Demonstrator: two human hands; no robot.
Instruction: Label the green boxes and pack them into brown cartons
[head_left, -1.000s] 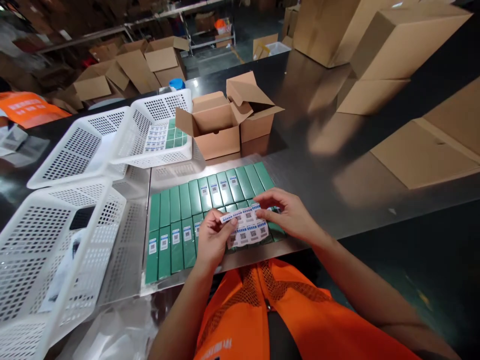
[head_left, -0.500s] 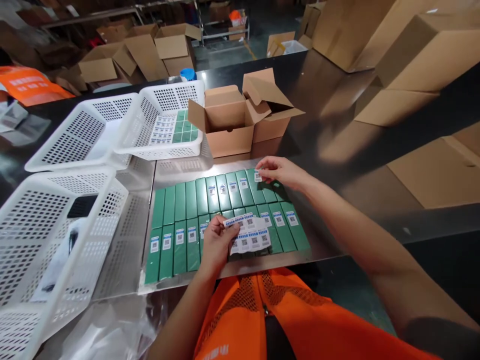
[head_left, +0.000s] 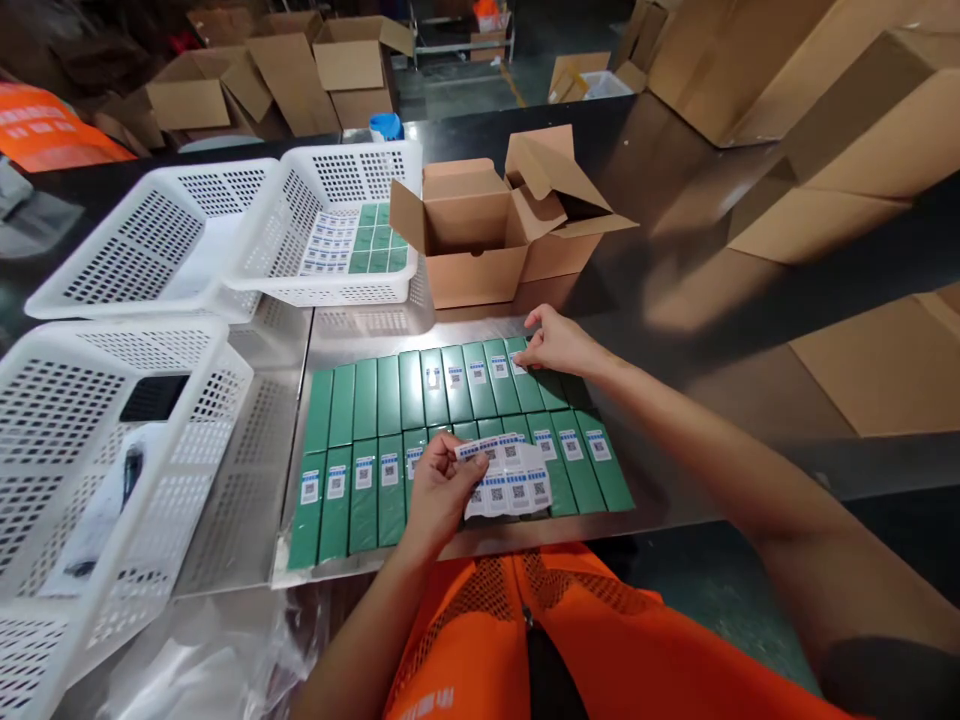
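Note:
Two rows of slim green boxes (head_left: 364,395) lie side by side on the metal table, many bearing a small white QR-code label. My left hand (head_left: 439,490) pinches a torn backing sheet of QR-code labels (head_left: 517,487) over the near row, hiding parts of several boxes. Over the far row, my right hand (head_left: 559,345) is closed, its fingertips on a single QR-code label (head_left: 517,364) that lies against a box's upper part. That hand and its shadow cover the boxes at the row's right end.
White plastic baskets (head_left: 238,275) stand at the left; one holds green boxes and label sheets (head_left: 328,243), another a black object (head_left: 154,398). Open cardboard cartons (head_left: 476,275) sit behind the rows. Larger cartons (head_left: 847,180) are at the right. Clear plastic (head_left: 202,650) lies at the near left.
My right hand has lowered the single label from just above a far-row box onto its surface. The left hand still holds the label sheet. The whole view has shifted slightly.

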